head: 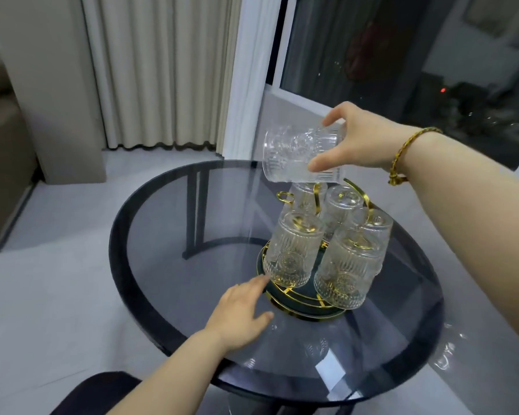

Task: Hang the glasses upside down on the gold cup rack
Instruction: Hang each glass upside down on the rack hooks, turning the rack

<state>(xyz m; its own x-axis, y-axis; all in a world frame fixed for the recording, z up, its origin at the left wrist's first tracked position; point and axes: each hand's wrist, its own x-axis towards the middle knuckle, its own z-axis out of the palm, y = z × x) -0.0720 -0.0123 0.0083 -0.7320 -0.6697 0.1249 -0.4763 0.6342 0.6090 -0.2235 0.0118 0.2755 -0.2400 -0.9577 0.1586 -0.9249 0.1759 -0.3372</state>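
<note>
1. Nearest the camera, the left forearm reaches up from the bottom edge to the left hand (240,317), which rests palm down on the round smoked-glass table (150,253), fingers loosely spread and holding nothing; one fingertip touches the rim of the gold cup rack (285,298) base.
2. Hung glasses (292,254) sit upside down on the rack's arms: two in front and at least three behind, close together.
3. One free gold hook (283,196) sticks out at the rack's far left.
4. Above the rack, the right hand (358,139), a braided bracelet (400,158) at its wrist, grips a clear ribbed glass (294,155) by its base, tilted on its side with the mouth pointing left, clear of the hooks.
5. Pleated curtains (159,70) and a dark window (402,49) stand beyond.
</note>
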